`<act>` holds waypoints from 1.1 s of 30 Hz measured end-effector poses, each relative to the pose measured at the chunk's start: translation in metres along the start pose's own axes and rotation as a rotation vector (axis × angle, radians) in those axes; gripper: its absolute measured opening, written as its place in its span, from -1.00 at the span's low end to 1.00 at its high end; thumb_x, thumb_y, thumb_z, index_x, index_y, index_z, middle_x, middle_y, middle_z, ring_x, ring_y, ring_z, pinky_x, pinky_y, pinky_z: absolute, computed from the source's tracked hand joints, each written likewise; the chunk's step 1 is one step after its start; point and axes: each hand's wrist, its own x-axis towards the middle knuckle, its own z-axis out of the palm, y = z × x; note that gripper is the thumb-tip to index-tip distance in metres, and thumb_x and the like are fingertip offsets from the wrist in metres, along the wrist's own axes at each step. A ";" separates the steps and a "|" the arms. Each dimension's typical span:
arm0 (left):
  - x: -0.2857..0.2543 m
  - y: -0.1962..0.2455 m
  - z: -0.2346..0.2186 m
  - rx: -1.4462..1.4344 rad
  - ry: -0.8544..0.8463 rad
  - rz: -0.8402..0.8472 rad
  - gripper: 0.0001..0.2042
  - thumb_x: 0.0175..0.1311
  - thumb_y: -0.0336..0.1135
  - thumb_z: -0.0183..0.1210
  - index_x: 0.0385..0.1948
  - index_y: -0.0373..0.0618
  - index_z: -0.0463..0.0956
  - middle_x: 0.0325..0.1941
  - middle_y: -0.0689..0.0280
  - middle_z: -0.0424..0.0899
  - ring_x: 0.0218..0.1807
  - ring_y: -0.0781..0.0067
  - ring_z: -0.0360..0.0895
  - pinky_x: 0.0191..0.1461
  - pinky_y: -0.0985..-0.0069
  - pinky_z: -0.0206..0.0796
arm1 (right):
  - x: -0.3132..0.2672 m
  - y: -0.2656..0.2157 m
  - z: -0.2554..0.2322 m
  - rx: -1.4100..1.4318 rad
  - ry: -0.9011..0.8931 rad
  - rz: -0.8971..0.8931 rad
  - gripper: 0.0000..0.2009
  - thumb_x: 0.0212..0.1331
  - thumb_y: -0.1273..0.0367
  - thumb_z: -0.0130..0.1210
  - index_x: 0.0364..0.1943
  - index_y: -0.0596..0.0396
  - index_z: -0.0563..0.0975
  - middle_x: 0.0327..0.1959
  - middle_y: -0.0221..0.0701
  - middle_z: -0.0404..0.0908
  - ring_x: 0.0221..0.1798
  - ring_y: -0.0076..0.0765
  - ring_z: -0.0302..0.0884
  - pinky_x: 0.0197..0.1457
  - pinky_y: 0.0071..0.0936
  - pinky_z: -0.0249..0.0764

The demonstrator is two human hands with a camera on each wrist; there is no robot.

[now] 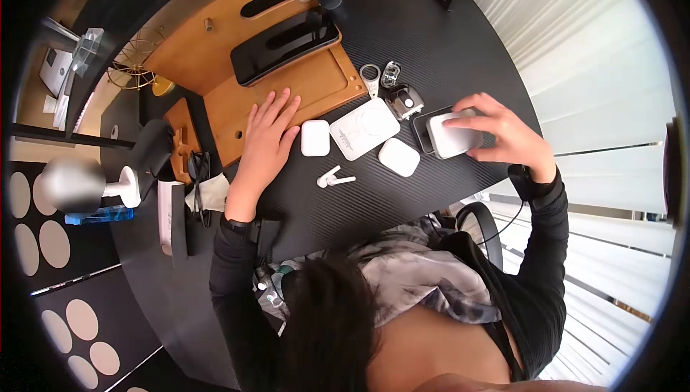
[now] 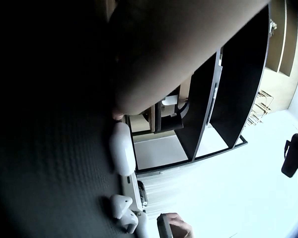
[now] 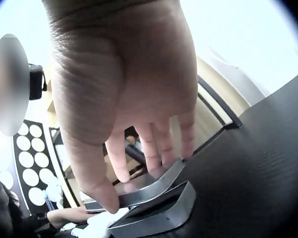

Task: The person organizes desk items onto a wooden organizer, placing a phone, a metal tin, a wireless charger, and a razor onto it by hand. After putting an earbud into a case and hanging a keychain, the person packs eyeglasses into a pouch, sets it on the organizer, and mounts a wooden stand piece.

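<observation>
My right hand (image 1: 507,133) grips a silver, rounded-square tin lid (image 1: 449,140) by its edges, thumb on the near side and fingers on the far side. Just under it, partly covered, sits an open tin base (image 3: 154,225) with a dark inside; the lid is tilted over it. My left hand (image 1: 269,147) lies with fingers stretched out, fingertips over the front edge of a wooden desk organizer (image 1: 215,108). Beside it are a white earbud case (image 1: 315,138) and a pair of white earbuds (image 1: 334,178). A white power bank (image 1: 365,128) and another white case (image 1: 399,157) lie between the hands.
Beyond the power bank lie a small black-and-silver device (image 1: 408,101), a ring-headed white tool (image 1: 371,79) and a coiled cable (image 1: 390,74). A black phone-like slab (image 1: 284,47) leans on the organizer. Glasses (image 1: 201,176) and a white-topped box (image 1: 169,216) are on the left.
</observation>
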 end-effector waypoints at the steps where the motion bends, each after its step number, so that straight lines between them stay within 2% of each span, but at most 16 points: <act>1: -0.001 -0.001 -0.002 -0.013 -0.016 0.000 -0.53 0.36 -0.32 0.07 0.33 0.02 0.33 0.46 0.18 0.27 0.49 0.02 0.12 0.55 0.06 -0.19 | 0.004 -0.001 0.002 -0.004 0.001 -0.001 -0.38 -0.35 0.56 0.30 0.03 -0.05 0.62 0.04 -0.32 0.49 0.10 -0.13 0.44 0.15 -0.26 0.44; 6: -0.003 -0.001 -0.004 -0.008 -0.023 0.008 -0.56 0.37 -0.29 0.06 0.29 0.02 0.37 0.44 0.25 0.29 0.49 0.09 0.12 0.54 0.07 -0.14 | 0.021 0.014 0.012 -0.126 -0.069 -0.147 -0.38 -0.35 0.54 0.32 0.03 -0.08 0.63 0.06 -0.31 0.46 0.05 -0.14 0.40 0.04 -0.27 0.43; 12: -0.004 0.000 -0.005 -0.013 -0.033 0.001 -0.55 0.39 -0.25 0.05 0.32 0.07 0.34 0.45 0.22 0.28 0.50 0.06 0.12 0.55 0.04 -0.21 | 0.022 0.028 0.020 -0.035 -0.052 -0.118 -0.38 -0.35 0.49 0.37 0.04 -0.10 0.63 -0.03 -0.33 0.54 -0.04 -0.13 0.51 -0.06 -0.26 0.49; 15: -0.007 0.000 -0.001 0.001 0.008 0.002 -0.55 0.38 -0.24 0.07 0.31 0.05 0.37 0.44 0.21 0.30 0.49 0.07 0.14 0.54 0.07 -0.18 | 0.021 0.022 0.019 -0.142 -0.043 -0.106 -0.42 -0.36 0.48 0.36 -0.02 -0.07 0.65 -0.06 -0.34 0.59 -0.06 -0.13 0.56 -0.06 -0.27 0.52; 17: -0.003 -0.003 0.000 -0.031 0.078 0.036 -0.62 0.35 -0.21 0.10 0.19 0.00 0.48 0.36 0.24 0.39 0.43 0.12 0.21 0.47 0.10 -0.05 | 0.023 0.018 0.016 -0.132 -0.036 -0.136 -0.45 -0.35 0.45 0.35 -0.04 -0.04 0.65 -0.05 -0.33 0.59 -0.05 -0.14 0.57 -0.04 -0.27 0.54; 19: 0.001 -0.007 -0.002 -0.074 0.095 0.023 -0.66 0.35 -0.22 0.10 0.12 -0.03 0.52 0.28 0.25 0.45 0.37 0.13 0.27 0.42 0.12 0.00 | 0.031 0.010 0.006 -0.126 -0.027 -0.172 -0.47 -0.34 0.43 0.34 -0.05 -0.01 0.64 -0.04 -0.32 0.60 -0.04 -0.14 0.58 -0.02 -0.27 0.55; 22: 0.014 -0.014 -0.003 -0.186 0.122 -0.005 -0.73 0.33 -0.23 0.12 0.00 -0.08 0.58 0.13 0.25 0.55 0.23 0.14 0.38 0.30 0.16 0.11 | 0.060 -0.017 -0.006 -0.147 0.085 -0.294 -0.55 -0.34 0.41 0.32 -0.16 0.05 0.64 -0.01 -0.34 0.59 -0.03 -0.10 0.58 -0.05 -0.29 0.57; 23: 0.018 -0.015 -0.001 -0.257 0.147 -0.026 -0.75 0.32 -0.24 0.12 -0.06 -0.10 0.59 0.04 0.25 0.59 0.15 0.14 0.43 0.23 0.19 0.17 | 0.074 -0.024 -0.003 -0.179 0.122 -0.324 -0.56 -0.32 0.39 0.31 -0.16 0.06 0.63 -0.01 -0.33 0.59 -0.02 -0.11 0.58 -0.05 -0.29 0.58; 24: 0.021 -0.016 0.003 -0.253 0.151 -0.019 -0.75 0.32 -0.24 0.12 -0.06 -0.10 0.59 0.04 0.25 0.59 0.15 0.14 0.43 0.23 0.19 0.17 | 0.089 -0.031 0.001 -0.214 0.160 -0.355 -0.57 -0.29 0.38 0.30 -0.16 0.07 0.63 -0.01 -0.33 0.59 0.00 -0.12 0.58 -0.06 -0.30 0.58; 26: 0.026 -0.019 0.011 -0.314 0.254 0.018 -0.77 0.30 -0.27 0.14 -0.09 -0.13 0.58 -0.05 0.20 0.60 0.04 0.10 0.47 0.17 0.24 0.24 | 0.123 -0.033 0.021 -0.287 0.245 -0.408 -0.58 -0.26 0.35 0.29 -0.16 0.08 0.62 -0.03 -0.34 0.60 0.02 -0.14 0.57 -0.07 -0.30 0.58; 27: 0.026 -0.019 0.011 -0.285 0.271 0.045 -0.78 0.27 -0.30 0.17 -0.11 -0.16 0.58 -0.07 0.16 0.61 0.00 0.06 0.49 0.11 0.29 0.29 | 0.137 -0.035 0.030 -0.339 0.212 -0.389 -0.58 -0.27 0.36 0.29 -0.16 0.09 0.61 -0.05 -0.35 0.61 0.04 -0.16 0.56 -0.07 -0.28 0.59; 28: 0.024 -0.016 0.007 -0.301 0.228 0.033 -0.79 0.26 -0.40 0.15 -0.11 -0.20 0.57 -0.04 0.15 0.60 0.06 0.11 0.49 0.15 0.34 0.30 | 0.151 -0.031 0.041 -0.329 0.195 -0.409 -0.60 -0.26 0.35 0.29 -0.19 0.10 0.61 -0.09 -0.34 0.62 0.00 -0.13 0.58 -0.07 -0.26 0.59; 32: 0.014 -0.011 0.009 -0.306 0.240 0.074 -0.82 0.18 -0.40 0.24 -0.19 -0.19 0.59 -0.04 0.18 0.58 0.04 0.12 0.48 0.12 0.34 0.31 | 0.182 -0.021 0.069 -0.411 0.227 -0.411 -0.75 -0.12 0.41 0.22 -0.27 0.11 0.62 -0.16 -0.35 0.65 -0.10 -0.17 0.62 -0.15 -0.28 0.60; 33: 0.013 -0.011 0.011 -0.352 0.265 0.082 -0.86 0.12 -0.42 0.30 -0.30 -0.19 0.61 -0.14 0.23 0.59 -0.04 0.19 0.48 0.04 0.39 0.32 | 0.186 -0.016 0.074 -0.423 0.250 -0.385 -0.80 -0.07 0.42 0.19 -0.29 0.10 0.62 -0.18 -0.36 0.65 -0.13 -0.18 0.63 -0.18 -0.28 0.60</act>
